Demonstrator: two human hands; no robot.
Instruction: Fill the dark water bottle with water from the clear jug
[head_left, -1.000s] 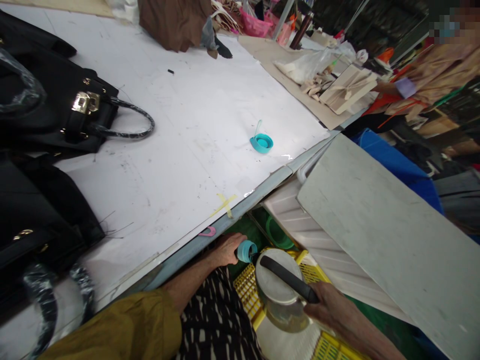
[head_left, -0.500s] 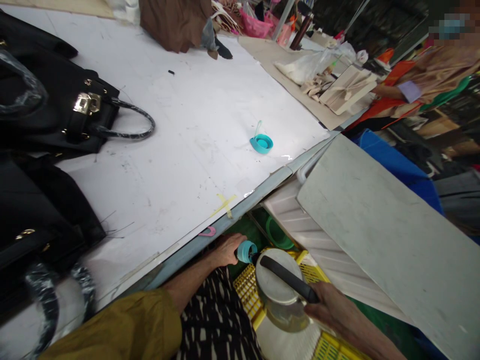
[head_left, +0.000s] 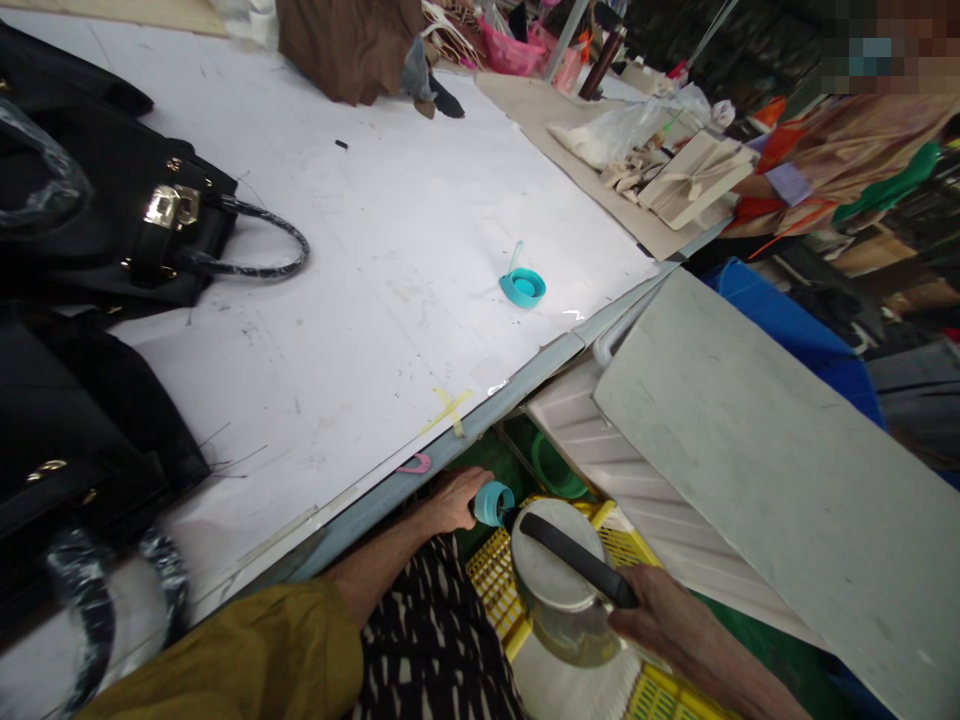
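Below the table's front edge, my left hand (head_left: 452, 500) is wrapped round a small teal bottle (head_left: 493, 502) whose open mouth faces the spout of a metal kettle (head_left: 559, 583). My right hand (head_left: 667, 620) grips the kettle's black handle (head_left: 576, 558) and holds the kettle tilted over a yellow crate (head_left: 495, 580). A teal cap (head_left: 523, 285) with a loop lies upside down on the white table (head_left: 390, 260), well above both hands.
Black handbags (head_left: 105, 230) crowd the table's left side. A grey board (head_left: 780, 470) leans on white plastic chairs (head_left: 600, 440) at the right. Brown cloth (head_left: 349, 45) and clutter lie at the far end, where another person sits at upper right.
My hands, the bottle and the kettle stay as they were. The person at the upper right has shifted slightly.
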